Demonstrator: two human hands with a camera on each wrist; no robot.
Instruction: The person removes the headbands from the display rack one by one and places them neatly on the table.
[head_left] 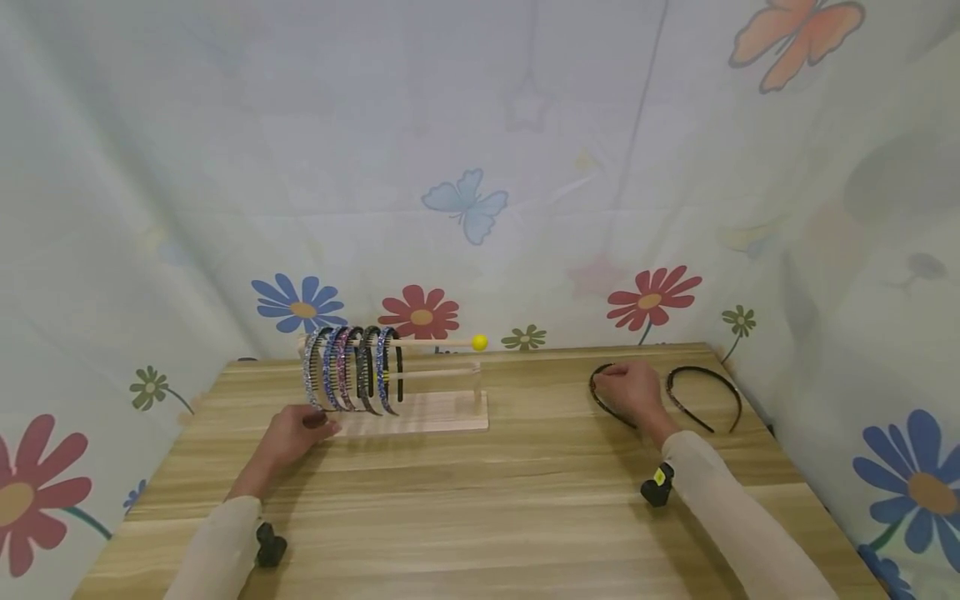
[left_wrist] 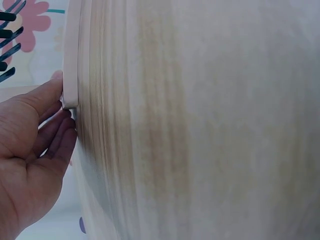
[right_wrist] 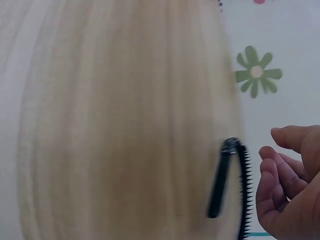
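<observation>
My left hand (head_left: 296, 432) holds the left front corner of a wooden headband stand (head_left: 450, 410). In the left wrist view, the thumb lies on one face of the base board (left_wrist: 71, 65) and the other fingers bend around its end. Several glittery toothed headbands (head_left: 342, 367) hang on the stand's left half, in silver, blue, pink and dark colours. At the right, my right hand (head_left: 632, 390) is over a black headband (head_left: 594, 392) lying on the table. The right wrist view shows thumb and forefinger apart, beside that toothed headband (right_wrist: 245, 185), with a gap between.
A second dark headband (head_left: 738, 403) lies just right of my right hand. The stand's upper rod ends in a yellow ball (head_left: 480, 342). The wood-grain table (head_left: 480, 508) meets a curtain (head_left: 540, 275) printed with flowers and butterflies at the back and sides.
</observation>
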